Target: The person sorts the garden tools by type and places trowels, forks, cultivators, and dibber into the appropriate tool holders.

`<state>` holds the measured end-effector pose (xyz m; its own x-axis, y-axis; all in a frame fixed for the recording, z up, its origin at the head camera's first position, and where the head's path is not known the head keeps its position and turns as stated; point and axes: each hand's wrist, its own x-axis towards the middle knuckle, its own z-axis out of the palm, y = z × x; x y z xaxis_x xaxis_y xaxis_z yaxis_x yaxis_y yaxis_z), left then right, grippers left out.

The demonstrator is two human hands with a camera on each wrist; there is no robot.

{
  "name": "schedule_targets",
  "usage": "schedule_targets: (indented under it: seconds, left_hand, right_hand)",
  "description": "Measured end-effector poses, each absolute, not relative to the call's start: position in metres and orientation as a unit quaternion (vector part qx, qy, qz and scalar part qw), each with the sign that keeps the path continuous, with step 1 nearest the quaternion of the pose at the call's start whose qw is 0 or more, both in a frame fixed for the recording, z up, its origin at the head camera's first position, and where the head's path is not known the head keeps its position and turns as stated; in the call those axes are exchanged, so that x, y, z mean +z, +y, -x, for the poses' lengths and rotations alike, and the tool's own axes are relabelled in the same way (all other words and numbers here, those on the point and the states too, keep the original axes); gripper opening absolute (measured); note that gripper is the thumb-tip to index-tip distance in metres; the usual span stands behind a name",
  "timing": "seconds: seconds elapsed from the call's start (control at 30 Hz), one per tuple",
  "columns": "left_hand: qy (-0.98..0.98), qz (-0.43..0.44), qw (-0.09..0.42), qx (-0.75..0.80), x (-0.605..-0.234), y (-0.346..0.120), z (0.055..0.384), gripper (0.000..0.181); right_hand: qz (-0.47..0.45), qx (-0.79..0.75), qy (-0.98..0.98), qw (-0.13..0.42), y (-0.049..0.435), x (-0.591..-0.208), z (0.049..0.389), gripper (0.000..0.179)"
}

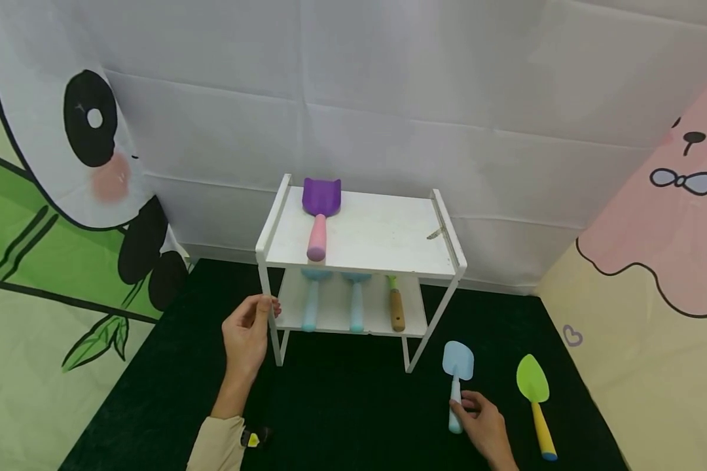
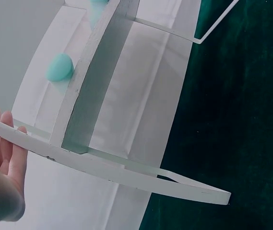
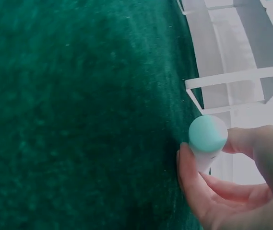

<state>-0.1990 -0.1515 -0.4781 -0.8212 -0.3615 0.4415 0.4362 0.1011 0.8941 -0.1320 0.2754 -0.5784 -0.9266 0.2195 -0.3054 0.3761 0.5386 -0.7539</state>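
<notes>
My left hand [image 1: 249, 330] grips the left front leg of a small white two-tier shelf [image 1: 383, 229]; in the left wrist view its fingers [image 2: 18, 160] lie along the leg. My right hand [image 1: 482, 422] pinches the handle of a light blue toy shovel [image 1: 458, 360], its blade pointing toward the back. The rounded, pale turquoise end of that handle [image 3: 207, 134] shows between thumb and fingers in the right wrist view. To the right of this hand lies a lime green trowel [image 1: 533, 378] with a yellow handle.
On the top tier lies a purple shovel [image 1: 321, 196] with a pink handle. The lower tier bears two light blue tools [image 1: 310, 304] and a brown-handled one [image 1: 397, 307], blades partly hidden under the top. Dark green cloth [image 1: 342, 405] covers the ground; a white sheet [image 1: 389, 98] hangs behind.
</notes>
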Motion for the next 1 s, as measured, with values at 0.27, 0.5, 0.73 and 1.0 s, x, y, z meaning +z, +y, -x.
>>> schedule_targets:
  seconds: [0.27,0.5,0.73,1.0]
  left_hand:
    - [-0.678,0.035,0.300,-0.671,-0.479,-0.152,0.198,0.022]
    - [-0.678,0.038,0.300,-0.670,-0.480,-0.153,0.199,0.022]
    - [-0.677,0.037,0.301,-0.670,-0.480,-0.153,0.199,0.022]
    - [-0.678,0.037,0.305,-0.667,-0.480,-0.152,0.199,0.022]
  right_hand:
    - [-0.185,-0.530,0.819,0.120,0.283,-0.574,0.132,0.065]
    - [-0.192,-0.557,0.796,0.139,0.288,-0.574,0.132,0.072]
    - [-0.193,-0.562,0.792,0.140,0.286,-0.570,0.129,0.074]
    - [-0.197,-0.558,0.796,0.128,0.281,-0.553,0.123,0.072]
